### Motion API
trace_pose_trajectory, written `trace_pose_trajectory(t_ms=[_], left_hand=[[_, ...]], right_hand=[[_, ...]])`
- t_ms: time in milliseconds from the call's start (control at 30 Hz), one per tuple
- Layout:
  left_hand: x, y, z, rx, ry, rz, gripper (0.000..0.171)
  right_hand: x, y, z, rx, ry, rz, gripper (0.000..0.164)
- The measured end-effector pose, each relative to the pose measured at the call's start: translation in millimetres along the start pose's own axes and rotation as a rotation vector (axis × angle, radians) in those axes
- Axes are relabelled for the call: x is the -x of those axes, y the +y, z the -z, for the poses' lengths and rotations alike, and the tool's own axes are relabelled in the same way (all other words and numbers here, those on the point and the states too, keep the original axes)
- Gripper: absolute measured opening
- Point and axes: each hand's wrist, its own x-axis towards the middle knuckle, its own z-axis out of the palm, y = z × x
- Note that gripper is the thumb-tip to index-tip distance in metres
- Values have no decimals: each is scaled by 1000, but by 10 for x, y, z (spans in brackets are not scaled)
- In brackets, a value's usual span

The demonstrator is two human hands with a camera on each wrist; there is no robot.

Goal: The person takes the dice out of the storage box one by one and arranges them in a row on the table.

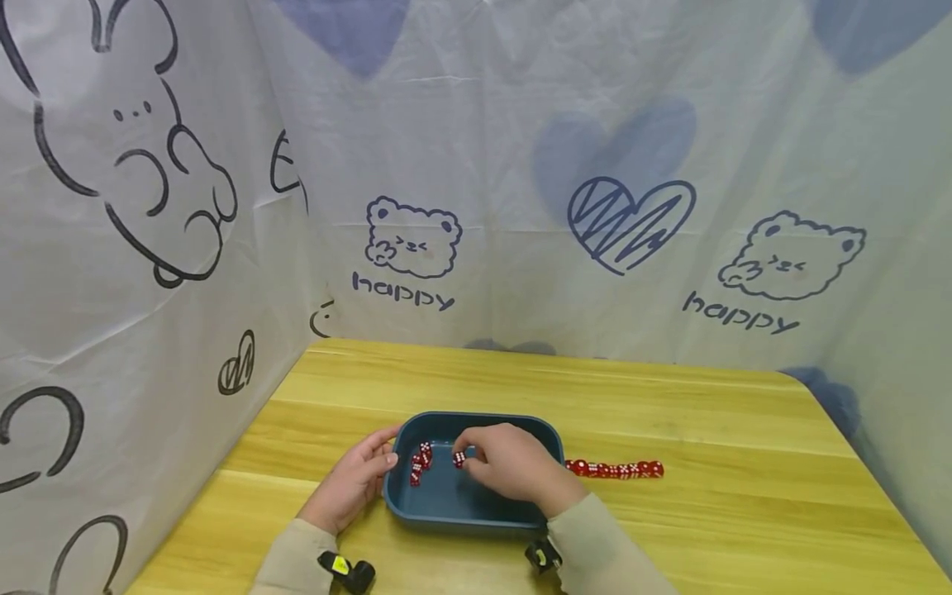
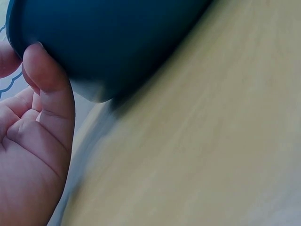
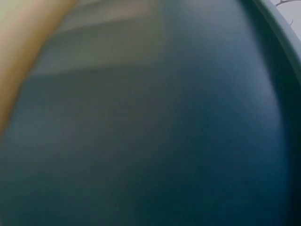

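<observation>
A dark blue rectangular tray (image 1: 476,521) with rounded corners sits on the table. My left hand (image 1: 353,478) holds its left end, thumb and fingers at the rim; the left wrist view shows this thumb (image 2: 44,68) against the tray wall (image 2: 108,37). Inside the tray, my right hand (image 1: 513,463) pinches a red die (image 1: 459,459) with white dots between thumb and fingertips. Several more red dice (image 1: 418,464) lie bunched near the tray's left end. In the right wrist view, the blurred tray interior (image 3: 211,117) fills most of the picture.
To the right of the tray, a row of red dice (image 1: 625,470) runs along the yellow wood-grain table (image 1: 744,512). White sheets (image 1: 506,165) with drawings enclose the table at the back and sides.
</observation>
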Motion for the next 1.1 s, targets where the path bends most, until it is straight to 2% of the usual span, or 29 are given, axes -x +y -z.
trace_pose_trajectory(t_ms=[467,800,1100], left_hand=[[-14,-48,37,2,-13,-20,60],[5,-14,18,-14,-9,-16,58],[3,-22,26,-7,-6,-15,58]], right_hand=[[189,151,118,-33,38,-17,23],[305,277,215,-50,68,-40,21],[409,397,305,-1,131,-23,21]])
